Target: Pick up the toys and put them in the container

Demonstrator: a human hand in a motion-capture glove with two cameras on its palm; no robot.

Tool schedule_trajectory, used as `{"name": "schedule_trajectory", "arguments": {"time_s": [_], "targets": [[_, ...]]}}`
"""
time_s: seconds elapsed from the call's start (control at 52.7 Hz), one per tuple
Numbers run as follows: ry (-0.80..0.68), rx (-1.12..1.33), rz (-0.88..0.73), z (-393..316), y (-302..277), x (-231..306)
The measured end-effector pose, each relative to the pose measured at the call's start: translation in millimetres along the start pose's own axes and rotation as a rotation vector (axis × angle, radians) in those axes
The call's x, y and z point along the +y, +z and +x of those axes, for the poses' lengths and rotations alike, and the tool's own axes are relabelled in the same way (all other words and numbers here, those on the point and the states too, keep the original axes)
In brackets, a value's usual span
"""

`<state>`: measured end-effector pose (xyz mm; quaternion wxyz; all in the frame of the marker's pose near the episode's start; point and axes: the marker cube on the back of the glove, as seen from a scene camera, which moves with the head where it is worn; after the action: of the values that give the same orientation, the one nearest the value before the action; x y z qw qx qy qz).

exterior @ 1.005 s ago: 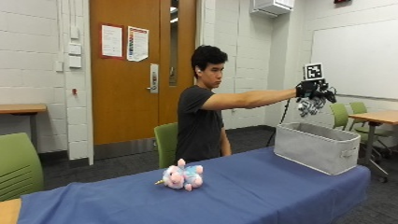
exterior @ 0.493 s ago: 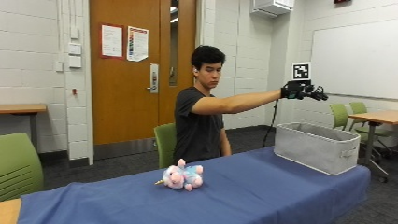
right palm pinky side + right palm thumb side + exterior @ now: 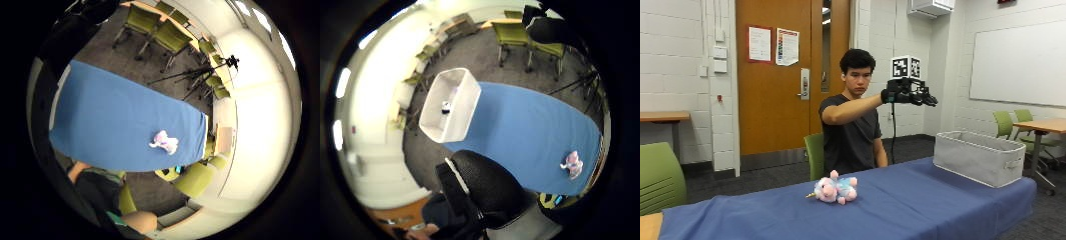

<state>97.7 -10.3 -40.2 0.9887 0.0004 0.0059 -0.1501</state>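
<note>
Toys first: one pink, white and blue plush toy (image 3: 832,189) lies on the blue tablecloth (image 3: 906,210) left of the table's middle, near the front edge, with nothing touching it. Behind it, on the far side of the table, a person in a dark shirt sits on a green chair (image 3: 814,152) and holds the right arm out at about head height. The gloved right hand (image 3: 909,94) is up in the air between the toy and the container, well above the cloth, with its fingers reaching forward, relaxed, and nothing in them. To the right, at the table's right end, stands the grey fabric container (image 3: 979,157), upright and open at the top. The thumb-side palm view looks down into it: a small dark and white object (image 3: 445,107) lies on its bottom, too small to tell what it is. The little-finger-side view shows the plush toy alone on the cloth.
</note>
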Motion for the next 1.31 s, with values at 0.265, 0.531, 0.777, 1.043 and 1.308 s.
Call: {"name": "schedule_trajectory", "arguments": {"time_s": [0.265,0.531,0.777,1.043,1.308], "targets": [[0.273,0.037,-0.046,125,45,60],[0.376,-0.006,-0.117,201,139,109],[0.413,-0.065,-0.187,236,212,126],[0.453,-0.061,-0.312,250,278,150],[0.453,-0.04,-0.382,257,293,180]]}}
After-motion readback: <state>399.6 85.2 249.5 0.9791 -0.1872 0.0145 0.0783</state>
